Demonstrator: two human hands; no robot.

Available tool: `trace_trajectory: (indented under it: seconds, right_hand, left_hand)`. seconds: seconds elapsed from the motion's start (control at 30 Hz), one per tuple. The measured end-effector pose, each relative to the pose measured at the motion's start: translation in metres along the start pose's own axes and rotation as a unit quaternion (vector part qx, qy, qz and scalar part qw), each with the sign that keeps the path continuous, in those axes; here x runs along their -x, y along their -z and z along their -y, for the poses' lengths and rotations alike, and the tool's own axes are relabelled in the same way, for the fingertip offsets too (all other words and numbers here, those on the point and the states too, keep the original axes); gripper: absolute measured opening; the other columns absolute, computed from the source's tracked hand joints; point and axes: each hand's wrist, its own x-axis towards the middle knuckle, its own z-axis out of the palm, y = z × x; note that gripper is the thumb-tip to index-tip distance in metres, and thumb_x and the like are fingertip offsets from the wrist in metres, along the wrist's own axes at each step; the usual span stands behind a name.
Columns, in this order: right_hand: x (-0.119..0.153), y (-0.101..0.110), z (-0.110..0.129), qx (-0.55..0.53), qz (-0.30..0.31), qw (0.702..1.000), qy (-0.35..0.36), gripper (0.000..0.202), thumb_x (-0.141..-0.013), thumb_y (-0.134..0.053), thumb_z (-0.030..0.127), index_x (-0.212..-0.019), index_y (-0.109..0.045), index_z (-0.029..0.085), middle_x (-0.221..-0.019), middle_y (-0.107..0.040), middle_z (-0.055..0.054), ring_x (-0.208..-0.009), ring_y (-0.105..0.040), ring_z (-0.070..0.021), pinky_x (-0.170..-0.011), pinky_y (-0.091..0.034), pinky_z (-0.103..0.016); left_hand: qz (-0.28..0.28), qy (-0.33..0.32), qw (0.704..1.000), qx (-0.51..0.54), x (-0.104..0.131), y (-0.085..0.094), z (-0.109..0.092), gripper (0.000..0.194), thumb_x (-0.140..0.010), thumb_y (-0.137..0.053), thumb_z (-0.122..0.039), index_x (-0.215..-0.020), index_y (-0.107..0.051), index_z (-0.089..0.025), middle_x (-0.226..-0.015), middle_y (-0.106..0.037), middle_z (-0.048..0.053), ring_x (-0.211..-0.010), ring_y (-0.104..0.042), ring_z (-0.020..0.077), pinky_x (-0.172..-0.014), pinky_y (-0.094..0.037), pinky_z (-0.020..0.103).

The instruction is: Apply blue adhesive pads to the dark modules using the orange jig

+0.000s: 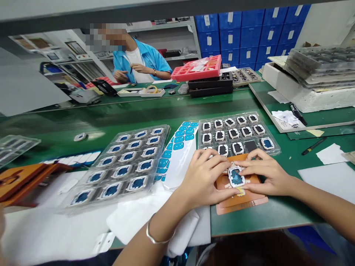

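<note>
A small rounded-square casing (236, 176) with a pale rim and a blue film on its face sits over an orange fixture plate (230, 205) near the bench's front edge. My left hand (203, 177) closes on it from the left, thumb along its lower edge. From the right, my right hand (262, 171) pinches its other side, fingertips on the film and rim. Just beyond, a clear tray (273, 149) holds similar casings, most with dark faces. A sheet of blue stickers (180, 138) lies left of that tray.
Another clear tray (163, 147) of blue-faced casings stands on the left, with white cloth (138, 210) before it. Orange plates (24, 181) lie far left. A pen (313, 146) and stacked trays (321, 66) are on the right. A co-worker (141, 62) sits across the bench.
</note>
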Motion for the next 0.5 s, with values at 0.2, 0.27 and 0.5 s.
trace_trajectory:
  seconds: [0.2, 0.27, 0.5]
  right_hand:
    - [0.0003, -0.001, 0.0026, -0.014, 0.011, 1.0, -0.023, 0.019, -0.087, -0.069, 0.031, -0.102, -0.07, 0.02, -0.119, -0.071, -0.007, -0.1, -0.054, -0.0247, -0.084, -0.054, -0.044]
    - [0.0002, -0.0008, 0.0032, -0.016, 0.011, 0.999, -0.027, 0.019, -0.087, -0.069, 0.032, -0.102, -0.07, 0.02, -0.119, -0.071, -0.006, -0.1, -0.054, -0.0248, -0.085, -0.053, -0.045]
    - [0.0013, -0.0004, 0.0035, -0.006, 0.009, 1.0, -0.019, 0.02, -0.086, -0.07, 0.032, -0.101, -0.07, 0.018, -0.118, -0.072, -0.006, -0.1, -0.052, -0.024, -0.085, -0.052, -0.043]
  left_hand:
    - [0.016, 0.001, 1.0, -0.007, -0.0004, 0.0, 0.001, 0.052, -0.076, -0.07, -0.063, -0.102, -0.069, -0.018, -0.097, -0.073, 0.006, -0.091, -0.057, 0.0247, -0.079, -0.037, 0.041]
    - [0.019, -0.002, 1.0, -0.006, -0.0005, 0.0004, 0.0012, 0.052, -0.076, -0.069, -0.063, -0.102, -0.069, -0.019, -0.097, -0.073, 0.006, -0.092, -0.057, 0.0247, -0.08, -0.036, 0.041]
    - [0.007, -0.016, 1.0, -0.008, -0.0003, 0.0008, 0.001, 0.048, -0.078, -0.069, -0.06, -0.101, -0.069, -0.018, -0.095, -0.074, 0.005, -0.09, -0.057, 0.024, -0.079, -0.036, 0.041]
